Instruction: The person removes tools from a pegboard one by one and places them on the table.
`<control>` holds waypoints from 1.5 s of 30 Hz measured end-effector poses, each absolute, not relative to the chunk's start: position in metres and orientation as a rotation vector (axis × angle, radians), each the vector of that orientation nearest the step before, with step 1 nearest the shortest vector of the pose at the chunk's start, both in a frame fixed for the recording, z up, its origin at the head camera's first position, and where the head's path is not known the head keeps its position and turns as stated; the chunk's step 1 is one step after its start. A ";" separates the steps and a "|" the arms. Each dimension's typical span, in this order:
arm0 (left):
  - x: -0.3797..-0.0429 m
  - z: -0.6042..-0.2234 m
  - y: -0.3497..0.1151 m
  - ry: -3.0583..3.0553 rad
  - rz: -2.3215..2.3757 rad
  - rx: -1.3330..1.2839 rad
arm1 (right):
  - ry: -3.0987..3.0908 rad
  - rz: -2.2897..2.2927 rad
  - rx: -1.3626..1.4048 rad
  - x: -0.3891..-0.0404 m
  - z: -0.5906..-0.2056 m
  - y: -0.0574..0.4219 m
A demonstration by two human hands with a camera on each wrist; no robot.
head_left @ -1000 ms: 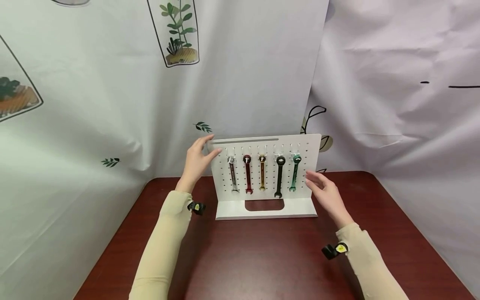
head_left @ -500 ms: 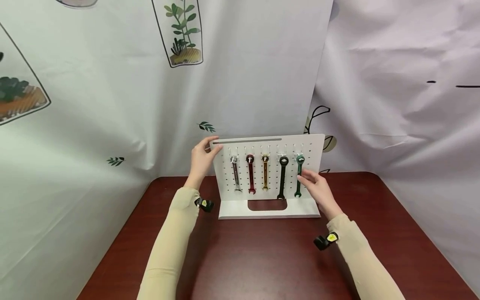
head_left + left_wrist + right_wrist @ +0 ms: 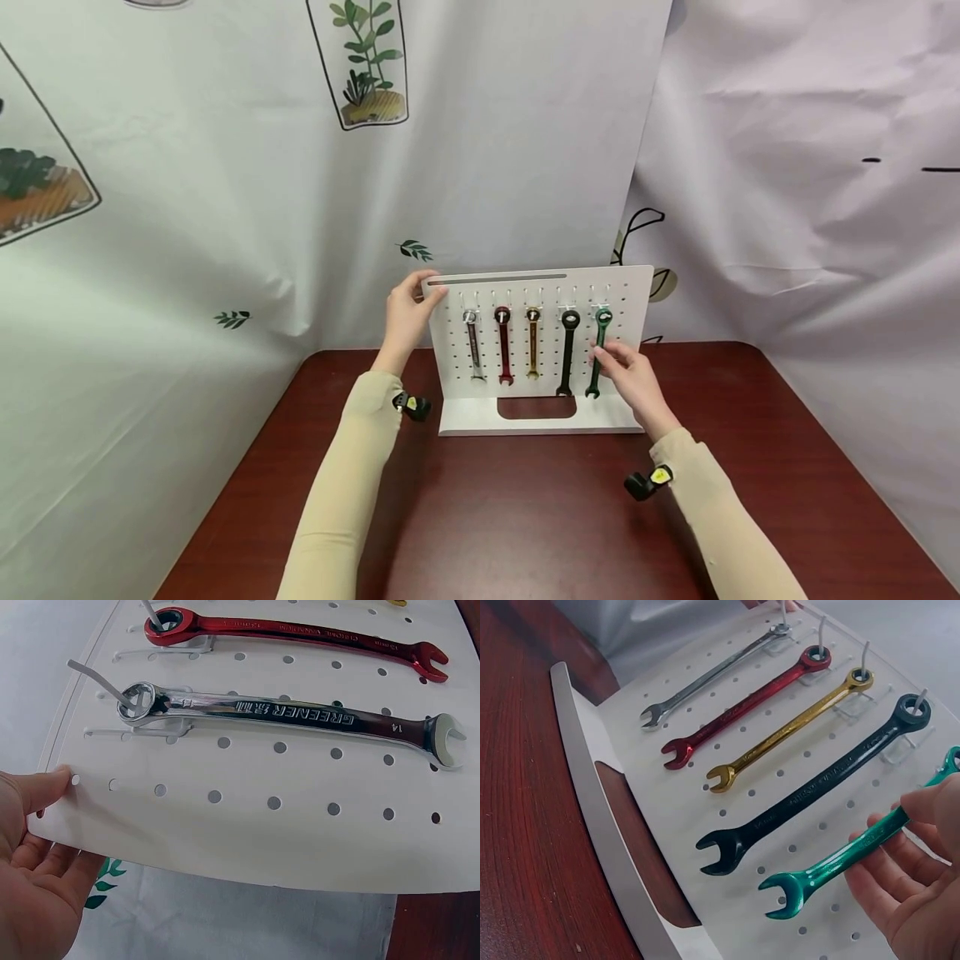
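Observation:
A white pegboard (image 3: 468,417) stands on the table, with several combination wrenches hanging from its hooks. My left hand (image 3: 405,323) grips the board's upper left corner; in the left wrist view the thumb lies on the front face and the fingers go behind. With thumb and fingers, my right hand (image 3: 636,385) pinches the green wrench (image 3: 840,856) by its shank at the right end. That wrench's ring end is partly cut off in the right wrist view. Left of it hang a black wrench (image 3: 810,791), a gold wrench (image 3: 791,735), a red wrench (image 3: 746,707) and a silver wrench (image 3: 277,711).
The board's foot has a rounded cut-out above the dark red wooden table (image 3: 525,508). Close behind hangs a white curtain (image 3: 517,167) printed with plants. Thin hooks (image 3: 97,679) stick out of the board's face.
My right hand has moved left from the board's right edge and taken hold of the green wrench, which now tilts. My left hand has closed onto the board's corner.

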State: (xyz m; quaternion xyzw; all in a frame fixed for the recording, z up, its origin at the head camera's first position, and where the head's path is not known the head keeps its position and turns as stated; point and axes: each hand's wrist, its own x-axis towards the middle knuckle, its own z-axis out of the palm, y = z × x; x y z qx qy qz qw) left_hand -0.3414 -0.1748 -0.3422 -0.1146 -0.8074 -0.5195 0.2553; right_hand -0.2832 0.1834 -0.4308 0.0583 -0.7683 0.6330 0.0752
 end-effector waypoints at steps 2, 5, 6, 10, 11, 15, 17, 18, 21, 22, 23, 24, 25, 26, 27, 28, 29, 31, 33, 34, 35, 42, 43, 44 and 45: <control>-0.341 -0.342 -0.174 -2.190 -1.411 -0.309 | -2.308 1.891 0.179 -0.282 -0.430 0.183; -0.341 -0.342 -0.173 -2.194 -1.409 -0.303 | -2.316 1.884 0.183 -0.279 -0.430 0.185; -0.341 -0.342 -0.173 -2.194 -1.409 -0.303 | -2.317 1.886 0.186 -0.278 -0.430 0.185; -0.342 -0.342 -0.172 -2.192 -1.405 -0.313 | -2.325 1.881 0.192 -0.275 -0.428 0.187; -0.342 -0.342 -0.171 -2.191 -1.402 -0.316 | -2.325 1.881 0.193 -0.275 -0.427 0.187; -0.342 -0.344 -0.171 -2.183 -1.400 -0.332 | -2.321 1.875 0.205 -0.271 -0.423 0.189; -0.342 -0.344 -0.171 -2.187 -1.396 -0.332 | -2.318 1.868 0.219 -0.269 -0.421 0.191; -0.342 -0.344 -0.171 -2.190 -1.392 -0.330 | -2.316 1.865 0.227 -0.268 -0.420 0.192; -0.342 -0.345 -0.172 -2.198 -1.388 -0.324 | -2.313 1.849 0.257 -0.264 -0.417 0.193; -0.342 -0.345 -0.172 -2.200 -1.392 -0.319 | -2.314 1.843 0.264 -0.263 -0.416 0.194; -0.342 -0.345 -0.172 -2.202 -1.392 -0.316 | -2.313 1.841 0.277 -0.262 -0.414 0.194; -0.342 -0.344 -0.172 -2.202 -1.397 -0.314 | -2.315 1.834 0.286 -0.260 -0.412 0.195; -0.342 -0.344 -0.172 -2.200 -1.406 -0.312 | -2.313 1.829 0.295 -0.259 -0.410 0.196; -0.341 -0.343 -0.172 -2.199 -1.412 -0.311 | -2.316 1.822 0.299 -0.257 -0.408 0.197; -0.341 -0.343 -0.173 -2.196 -1.417 -0.312 | -2.322 1.817 0.300 -0.255 -0.406 0.198; -0.341 -0.343 -0.172 -2.192 -1.425 -0.313 | -2.320 1.817 0.301 -0.254 -0.404 0.199; -0.341 -0.342 -0.172 -2.190 -1.427 -0.313 | -2.317 1.820 0.304 -0.253 -0.403 0.201; -0.341 -0.342 -0.172 -2.183 -1.434 -0.317 | -2.309 1.815 0.309 -0.251 -0.401 0.206; -0.341 -0.341 -0.172 -2.183 -1.431 -0.317 | -2.307 1.810 0.309 -0.248 -0.399 0.212; -0.341 -0.341 -0.172 -2.183 -1.430 -0.317 | -2.300 1.811 0.311 -0.247 -0.399 0.216; -0.341 -0.341 -0.172 -2.182 -1.427 -0.318 | -2.301 1.804 0.307 -0.246 -0.398 0.220; -0.344 -0.342 -0.174 -2.193 -1.419 -0.318 | -2.332 1.759 0.231 -0.236 -0.398 0.253; -0.344 -0.342 -0.175 -2.197 -1.417 -0.318 | -2.348 1.744 0.217 -0.234 -0.400 0.257; -0.344 -0.343 -0.175 -2.203 -1.416 -0.316 | -2.364 1.727 0.204 -0.233 -0.401 0.262; -0.344 -0.343 -0.176 -2.206 -1.416 -0.314 | -2.377 1.718 0.193 -0.231 -0.403 0.267</control>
